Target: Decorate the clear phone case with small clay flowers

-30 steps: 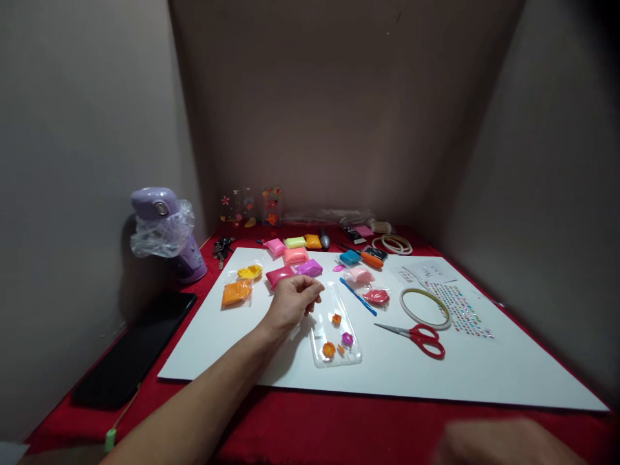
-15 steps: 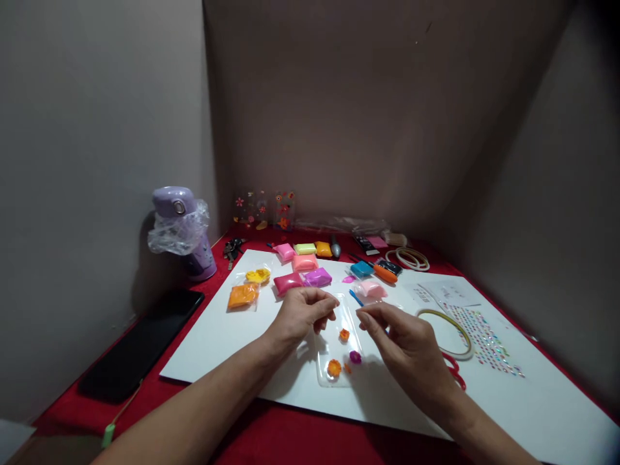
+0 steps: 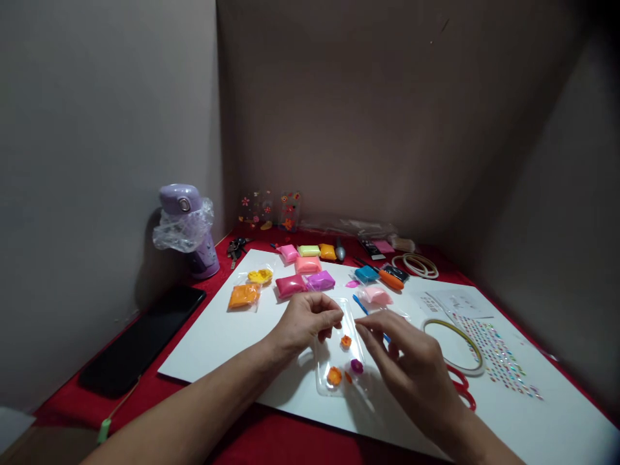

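The left hand (image 3: 305, 321) and the right hand (image 3: 409, 355) face each other, close but apart, each with thumb and fingertip brought together in a pinch; whether anything tiny is caught in either pinch, I cannot tell. Both pinches are over the upper part of a clear phone case (image 3: 325, 355), which lies flat, its far end beyond the fingertips and its near end toward the person. On the case, just nearer than the pinches, sits a small orange flower (image 3: 345, 342); nearer still are a purple flower (image 3: 357, 366) toward the right hand, a larger orange flower (image 3: 334, 376) on the left side, and an orange scrap (image 3: 348, 377) between these two. A blue stick (image 3: 361, 305) runs partly behind the right hand, and the red handles of the scissors (image 3: 471, 400) show from under that hand's far side. Right of it lie a roll of tape (image 3: 478, 359) and rows of shiny stickers (image 3: 501, 356). Beyond the left hand are a dark pink packet (image 3: 290, 285) and a purple packet (image 3: 320, 280), touching. All this rests on a white board (image 3: 213, 352) over a red cloth (image 3: 285, 434). Left of the board, a black phone (image 3: 145, 339) lies near a purple bottle (image 3: 206, 259).
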`<state>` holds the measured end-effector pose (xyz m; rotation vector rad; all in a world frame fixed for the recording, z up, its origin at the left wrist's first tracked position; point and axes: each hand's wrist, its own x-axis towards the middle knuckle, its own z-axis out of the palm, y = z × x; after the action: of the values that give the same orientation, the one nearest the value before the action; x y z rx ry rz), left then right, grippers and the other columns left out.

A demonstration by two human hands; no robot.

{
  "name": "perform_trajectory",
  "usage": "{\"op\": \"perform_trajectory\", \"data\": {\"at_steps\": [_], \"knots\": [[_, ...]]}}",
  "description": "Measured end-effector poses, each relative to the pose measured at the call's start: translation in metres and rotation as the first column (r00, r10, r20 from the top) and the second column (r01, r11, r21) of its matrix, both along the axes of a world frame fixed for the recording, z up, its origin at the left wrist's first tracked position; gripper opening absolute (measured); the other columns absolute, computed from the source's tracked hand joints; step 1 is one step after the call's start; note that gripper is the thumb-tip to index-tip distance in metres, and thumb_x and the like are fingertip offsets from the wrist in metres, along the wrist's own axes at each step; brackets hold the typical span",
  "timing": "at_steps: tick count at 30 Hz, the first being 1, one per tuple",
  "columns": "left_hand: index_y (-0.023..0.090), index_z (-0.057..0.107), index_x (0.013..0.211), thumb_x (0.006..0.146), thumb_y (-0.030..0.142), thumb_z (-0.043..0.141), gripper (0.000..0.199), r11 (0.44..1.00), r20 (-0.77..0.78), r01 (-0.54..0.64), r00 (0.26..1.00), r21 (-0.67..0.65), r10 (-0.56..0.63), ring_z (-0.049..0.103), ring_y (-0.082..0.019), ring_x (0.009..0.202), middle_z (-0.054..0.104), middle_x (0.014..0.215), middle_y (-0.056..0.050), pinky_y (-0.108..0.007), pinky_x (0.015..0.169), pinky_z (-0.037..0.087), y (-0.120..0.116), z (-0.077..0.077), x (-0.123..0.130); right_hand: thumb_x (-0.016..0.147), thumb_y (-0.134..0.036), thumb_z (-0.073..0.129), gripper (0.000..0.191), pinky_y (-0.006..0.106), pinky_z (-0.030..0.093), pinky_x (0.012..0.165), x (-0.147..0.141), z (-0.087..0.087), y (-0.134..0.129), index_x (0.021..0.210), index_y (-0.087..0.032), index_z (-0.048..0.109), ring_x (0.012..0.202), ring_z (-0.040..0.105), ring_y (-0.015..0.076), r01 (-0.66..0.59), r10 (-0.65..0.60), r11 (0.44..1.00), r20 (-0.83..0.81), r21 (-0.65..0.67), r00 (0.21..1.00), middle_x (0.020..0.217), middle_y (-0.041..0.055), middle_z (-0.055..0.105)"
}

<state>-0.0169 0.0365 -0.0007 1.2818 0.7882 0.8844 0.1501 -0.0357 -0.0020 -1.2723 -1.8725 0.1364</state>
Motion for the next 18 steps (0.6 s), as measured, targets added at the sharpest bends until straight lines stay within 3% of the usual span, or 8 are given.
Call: {"op": "perform_trajectory", "data": {"at_steps": [4, 7, 11, 18], "knots": [[0.010, 0.062, 0.066, 0.065, 0.026, 0.071, 0.019, 1.000, 0.014, -0.018, 1.000, 0.018, 0.018, 0.043, -0.005, 0.042, 0.058, 0.056, 0.001, -0.018, 0.041, 0.033, -0.001, 0.002, -0.001, 0.090, -0.024, 0.052, 0.014, 0.026, 0.042, 0.057, -0.005, 0.017, 0.008, 0.078, -0.022, 0.060, 0.063, 0.055, 0.0140, 0.021, -0.018, 0.993, 0.027, -0.118, 0.999, 0.074, 0.0006, 0.063], [0.010, 0.062, 0.065, 0.065, 0.026, 0.072, 0.019, 1.000, 0.038, -0.016, 0.999, 0.023, 0.015, 0.045, -0.006, 0.042, 0.059, 0.057, 0.000, -0.019, 0.041, 0.034, 0.001, 0.003, -0.002, 0.090, -0.022, 0.052, 0.012, 0.026, 0.043, 0.057, -0.004, 0.006, 0.011, 0.082, -0.021, 0.061, 0.064, 0.056, 0.0142, 0.056, -0.056, 0.998, 0.076, 0.009, 0.996, 0.076, 0.0019, 0.062], [0.009, 0.065, 0.070, 0.060, 0.021, 0.074, 0.018, 1.000, 0.046, -0.024, 0.999, -0.005, 0.024, 0.047, -0.006, 0.042, 0.058, 0.052, 0.002, -0.019, 0.043, 0.036, 0.003, 0.002, -0.001, 0.088, -0.016, 0.054, 0.011, 0.024, 0.044, 0.055, 0.002, -0.018, 0.011, 0.094, -0.019, 0.063, 0.073, 0.060, 0.0154, 0.058, -0.098, 0.965, 0.146, 0.256, 0.984, 0.089, 0.0062, 0.065], [0.009, 0.065, 0.069, 0.061, 0.022, 0.076, 0.019, 0.998, 0.040, 0.053, 0.998, -0.031, -0.051, 0.048, -0.006, 0.043, 0.057, 0.051, 0.002, -0.019, 0.044, 0.037, -0.001, -0.002, 0.000, 0.088, -0.017, 0.056, 0.013, 0.025, 0.047, 0.057, 0.003, -0.022, 0.008, 0.098, -0.019, 0.062, 0.073, 0.061, 0.0158, -0.005, -0.015, 0.977, 0.095, 0.212, 0.995, 0.088, 0.0059, 0.064]]}}
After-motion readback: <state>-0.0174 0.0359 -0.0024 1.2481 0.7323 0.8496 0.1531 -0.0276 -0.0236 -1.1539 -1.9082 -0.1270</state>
